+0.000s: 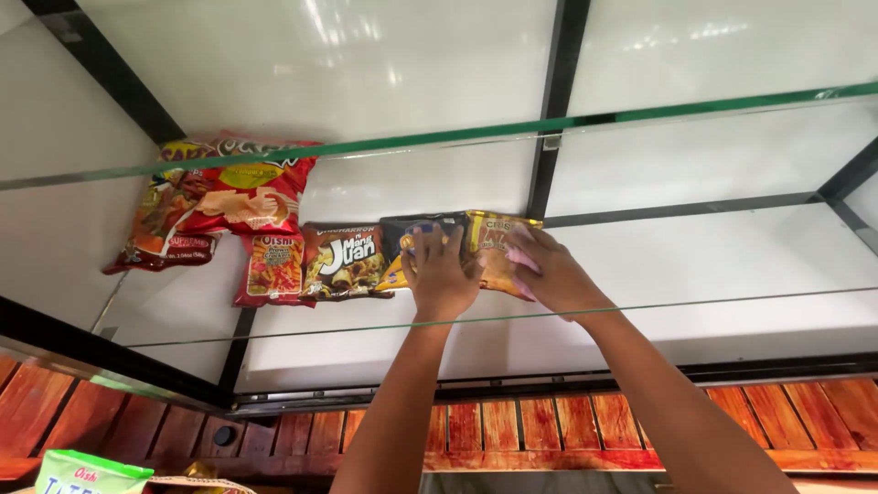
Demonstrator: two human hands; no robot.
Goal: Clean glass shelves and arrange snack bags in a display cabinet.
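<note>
Both my arms reach up into a glass display case. My left hand (pixel 441 273) lies on a dark blue and yellow snack packet (pixel 402 240) on the glass shelf (pixel 695 265). My right hand (pixel 553 271) rests on a gold and orange snack packet (pixel 494 240) right beside it, with something pink under its fingers. To the left stand a brown snack packet (pixel 343 261), a small red one (pixel 273 267) and two larger red bags (pixel 242 187) at the far left.
An upper glass shelf with a green edge (pixel 640 112) crosses above the packets. Black metal frame bars (pixel 549 119) divide the case. Below runs reddish wooden slatting (pixel 549 425). A green and white snack bag (pixel 87 474) shows at the bottom left.
</note>
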